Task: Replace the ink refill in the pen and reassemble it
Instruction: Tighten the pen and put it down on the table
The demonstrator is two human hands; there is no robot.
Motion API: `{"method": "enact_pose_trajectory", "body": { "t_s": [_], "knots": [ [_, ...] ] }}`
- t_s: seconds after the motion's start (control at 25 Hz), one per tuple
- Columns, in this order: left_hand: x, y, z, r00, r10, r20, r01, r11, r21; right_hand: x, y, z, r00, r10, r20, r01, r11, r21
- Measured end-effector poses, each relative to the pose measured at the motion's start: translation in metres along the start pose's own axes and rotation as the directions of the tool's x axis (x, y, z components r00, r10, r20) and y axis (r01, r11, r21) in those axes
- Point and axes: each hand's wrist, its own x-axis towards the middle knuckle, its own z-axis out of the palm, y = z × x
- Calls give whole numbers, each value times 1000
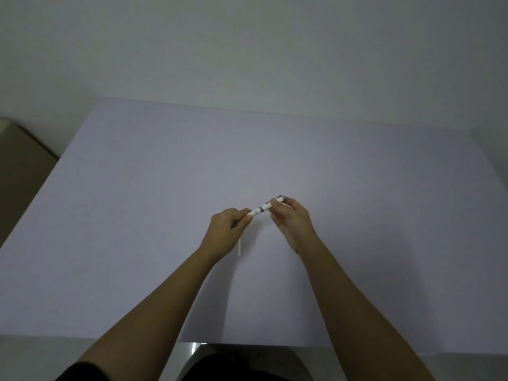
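Observation:
A white pen (pixel 263 209) with grey bands is held level above the table between both hands. My left hand (pixel 228 229) pinches its left end with thumb and fingers. My right hand (pixel 292 220) grips its right end, fingers curled around the barrel near a grey clip. A thin white refill (pixel 239 247) lies on the table just below my left hand, partly hidden by it.
The pale lilac table (pixel 137 215) fills most of the view, with its near edge at the bottom. A white wall stands behind it. A beige piece of furniture (pixel 19 160) sits off the table's left side.

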Motion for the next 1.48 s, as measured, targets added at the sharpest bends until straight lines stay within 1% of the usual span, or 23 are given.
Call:
{"method": "enact_pose_trajectory", "body": {
  "t_s": [0.12,0.36,0.44,0.52,0.56,0.6,0.68,0.76,0.84,0.92,0.96,1.08,1.16,1.32,1.36,1.48],
  "knots": [
    [0,2,1,1000,1,-10,-1,1000,-4,-4,1,1,1000,-11,-2,11,999,-39],
    [-4,5,2,999,48,-1,-48,997,57,-6,5,1,1000,-8,-4,8,992,-129],
    [-6,2,-1,996,54,64,-63,988,139,-7,6,2,1000,-16,-7,14,980,-199],
    [-8,0,-2,989,45,142,-78,968,237,-7,8,6,999,-40,-4,36,952,-305],
    [-10,-2,-2,987,27,157,-66,967,247,-8,10,8,998,-68,7,66,926,-371],
    [-13,-5,-1,989,2,149,-38,971,234,-8,13,11,995,-100,21,99,889,-448],
    [-17,-14,1,992,-71,100,50,979,196,-8,23,11,987,-157,35,143,754,-642],
    [-20,-25,3,984,-173,38,164,971,175,-7,38,6,978,-198,60,165,571,-804],
    [-20,-34,5,961,-276,1,270,943,195,-8,58,-2,974,-192,116,178,349,-920],
    [-16,-44,11,943,-334,-9,326,915,237,-9,80,-9,977,-152,146,167,133,-977],
    [-13,-47,14,937,-350,-5,339,905,256,-10,91,-12,979,-144,146,157,65,-985],
    [-8,-53,25,943,-332,25,306,893,330,-11,115,-18,980,-148,136,131,-40,-991],
    [-9,-57,30,956,-293,12,267,886,379,-10,125,-23,976,-171,137,123,-93,-988],
    [-13,-64,37,974,-225,-10,208,882,423,-8,135,-26,969,-209,134,108,-130,-986],
    [-16,-63,37,975,-220,-4,202,887,414,-9,135,-25,967,-215,139,117,-112,-987],
    [-17,-62,37,978,-207,-24,199,896,397,-7,136,-26,966,-214,146,123,-116,-986]
  ]
}}
